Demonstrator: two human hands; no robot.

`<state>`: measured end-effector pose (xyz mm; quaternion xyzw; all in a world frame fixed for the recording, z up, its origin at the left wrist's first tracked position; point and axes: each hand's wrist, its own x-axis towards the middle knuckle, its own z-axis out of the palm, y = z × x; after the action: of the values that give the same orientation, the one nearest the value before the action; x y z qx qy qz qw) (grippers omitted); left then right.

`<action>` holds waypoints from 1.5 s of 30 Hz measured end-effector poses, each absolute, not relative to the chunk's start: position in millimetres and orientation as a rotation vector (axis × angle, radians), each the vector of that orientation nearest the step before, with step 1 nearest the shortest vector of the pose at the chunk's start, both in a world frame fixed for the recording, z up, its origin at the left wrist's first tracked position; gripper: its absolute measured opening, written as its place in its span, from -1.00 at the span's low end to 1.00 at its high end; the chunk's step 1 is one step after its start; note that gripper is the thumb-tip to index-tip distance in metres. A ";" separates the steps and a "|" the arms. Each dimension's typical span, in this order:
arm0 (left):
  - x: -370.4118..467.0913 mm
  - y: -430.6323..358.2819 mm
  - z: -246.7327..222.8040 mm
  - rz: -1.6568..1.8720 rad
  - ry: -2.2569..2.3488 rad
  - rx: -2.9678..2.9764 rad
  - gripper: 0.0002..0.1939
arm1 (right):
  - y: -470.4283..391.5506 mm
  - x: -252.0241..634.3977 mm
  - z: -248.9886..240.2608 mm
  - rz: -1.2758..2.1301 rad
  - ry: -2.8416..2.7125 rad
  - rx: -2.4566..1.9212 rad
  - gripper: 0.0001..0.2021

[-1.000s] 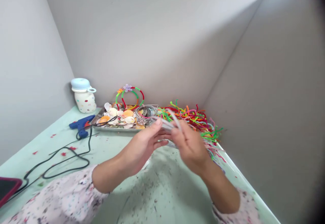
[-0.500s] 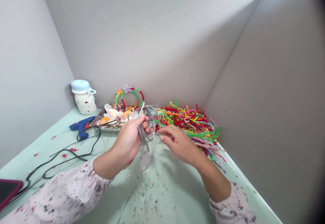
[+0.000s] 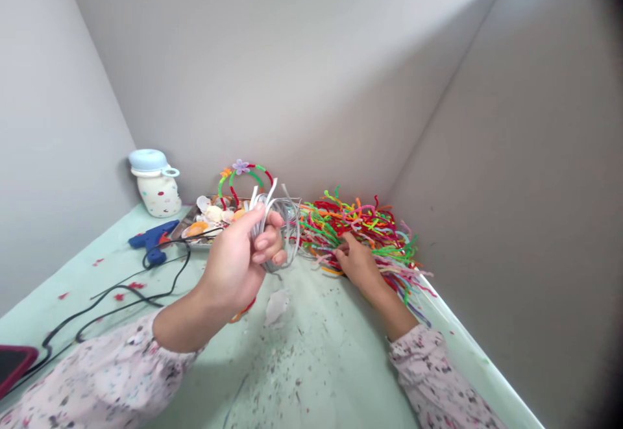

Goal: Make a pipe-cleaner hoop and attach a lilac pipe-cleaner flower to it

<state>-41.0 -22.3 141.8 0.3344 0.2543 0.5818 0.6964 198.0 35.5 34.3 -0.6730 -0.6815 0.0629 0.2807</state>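
My left hand (image 3: 243, 257) is closed round a bundle of thin grey-white strips (image 3: 267, 211), whose ends stick up past the thumb while loose loops hang on the right side. Over at the right, my right hand (image 3: 359, 261) reaches into a heap of colourful pipe cleaners (image 3: 384, 224). Its thumb and forefinger are apart and touch the near left part of the heap; the other fingers are partly hidden. Below my left wrist an orange and red curved piece (image 3: 243, 312) peeks out, mostly covered. A whitish flat patch (image 3: 277, 307) lies on the table between my hands.
Behind my left hand stands a metal tray (image 3: 187, 237) of seashells (image 3: 213, 213), with flower-trimmed wrapped hoops (image 3: 248, 168) above it. Left are a blue glue gun (image 3: 154, 241), its black cable (image 3: 121, 288), a lidded white bottle (image 3: 158, 189) and a red-edged device (image 3: 17, 364). Grey panels enclose the table.
My right hand has moved away from the strips, rightward into the pipe cleaners. My left hand has raised and tilted the bundle slightly toward the left. The view has shifted a little.
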 end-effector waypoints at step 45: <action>-45.0 -15.0 148.4 1.571 0.730 1.023 -0.91 | -39.5 194.2 154.4 0.971 -1.945 -1.570 -0.78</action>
<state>-45.0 -15.0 148.4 0.4296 0.3065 0.6595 0.5354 194.2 -39.5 154.4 -0.5700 -0.7062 0.3525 0.2281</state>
